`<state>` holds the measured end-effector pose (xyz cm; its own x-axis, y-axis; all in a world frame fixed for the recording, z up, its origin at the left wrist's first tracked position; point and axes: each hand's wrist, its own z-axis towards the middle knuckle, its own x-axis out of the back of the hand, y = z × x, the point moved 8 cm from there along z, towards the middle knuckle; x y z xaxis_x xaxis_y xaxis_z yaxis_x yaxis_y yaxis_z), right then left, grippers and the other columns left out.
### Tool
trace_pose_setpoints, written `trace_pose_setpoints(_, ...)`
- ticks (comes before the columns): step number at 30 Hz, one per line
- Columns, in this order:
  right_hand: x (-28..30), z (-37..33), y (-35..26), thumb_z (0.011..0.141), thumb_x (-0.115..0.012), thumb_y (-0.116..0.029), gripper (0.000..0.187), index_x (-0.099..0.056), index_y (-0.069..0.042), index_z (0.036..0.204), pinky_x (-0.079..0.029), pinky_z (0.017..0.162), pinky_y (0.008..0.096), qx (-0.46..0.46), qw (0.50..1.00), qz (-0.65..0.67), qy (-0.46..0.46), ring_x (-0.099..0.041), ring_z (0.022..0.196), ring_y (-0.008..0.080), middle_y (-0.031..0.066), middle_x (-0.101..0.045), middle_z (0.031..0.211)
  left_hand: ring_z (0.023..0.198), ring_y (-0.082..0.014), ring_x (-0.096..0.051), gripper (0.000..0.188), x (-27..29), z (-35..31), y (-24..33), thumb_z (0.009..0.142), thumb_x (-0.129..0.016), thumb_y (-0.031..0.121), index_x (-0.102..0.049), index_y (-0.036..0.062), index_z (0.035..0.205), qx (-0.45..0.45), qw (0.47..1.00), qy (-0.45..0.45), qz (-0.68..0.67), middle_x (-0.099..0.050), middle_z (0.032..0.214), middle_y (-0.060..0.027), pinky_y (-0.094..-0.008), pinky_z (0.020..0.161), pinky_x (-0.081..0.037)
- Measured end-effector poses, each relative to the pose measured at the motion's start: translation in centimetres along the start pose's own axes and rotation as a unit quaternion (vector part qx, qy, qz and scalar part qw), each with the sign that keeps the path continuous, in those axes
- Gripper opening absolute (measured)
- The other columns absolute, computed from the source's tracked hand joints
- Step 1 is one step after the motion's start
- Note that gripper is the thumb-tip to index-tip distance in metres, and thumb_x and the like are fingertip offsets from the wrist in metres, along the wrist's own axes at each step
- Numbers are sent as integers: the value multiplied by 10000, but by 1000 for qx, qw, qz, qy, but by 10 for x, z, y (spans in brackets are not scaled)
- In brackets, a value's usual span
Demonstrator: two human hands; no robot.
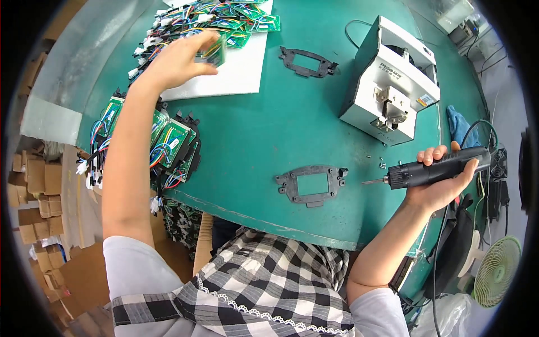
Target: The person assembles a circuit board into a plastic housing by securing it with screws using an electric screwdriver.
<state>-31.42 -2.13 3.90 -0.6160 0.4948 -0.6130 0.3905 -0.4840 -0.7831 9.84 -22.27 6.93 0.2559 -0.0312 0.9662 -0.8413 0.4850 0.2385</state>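
My left hand (177, 63) reaches over the far left of the table, its thumb and fingers closed around a green circuit board (218, 54) that is partly blurred. Beyond it is a heap of similar boards (236, 23) with coloured wires, on a white foam sheet (236, 78). In my right hand (441, 185) is a black electric screwdriver (432, 167), its bit pointing left. Left of that bit, a black plastic frame (286, 190) with a rectangular opening lies flat on the table. A second black frame (292, 63) lies farther back.
A white-and-black screw feeder (387, 84) stands at the right, with loose screws (383, 165) near its front. Boards set in black frames (171, 146) crowd the table's left edge. A blue glove (463, 126) and a green fan (497, 272) are at the far right.
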Motion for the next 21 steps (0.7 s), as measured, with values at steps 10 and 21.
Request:
trace_pose_setpoints(10, 5, -2, 6, 913, -494, -570, 548, -500, -38, 1043, -403, 543, 340, -5, 999, -28, 25, -487, 528, 188, 81, -514, 662, 814, -238, -588, 623, -72, -97, 212, 686, -749, 305, -555, 62, 1226, -230, 970, 65, -48, -582, 990, -96, -343, 685, -523)
trace_pose_setpoints(21, 4, -1, 1, 922, -504, -549, 519, -488, -46, 1050, -448, 545, 358, 7, 1000, -3, 15, -516, 525, 208, 93, -540, 658, 1071, -209, -558, 665, -108, -106, 214, 703, -731, 451, -556, 156, 1272, -236, 970, -3, -67, -573, 1169, -58, -420, 1004, -364)
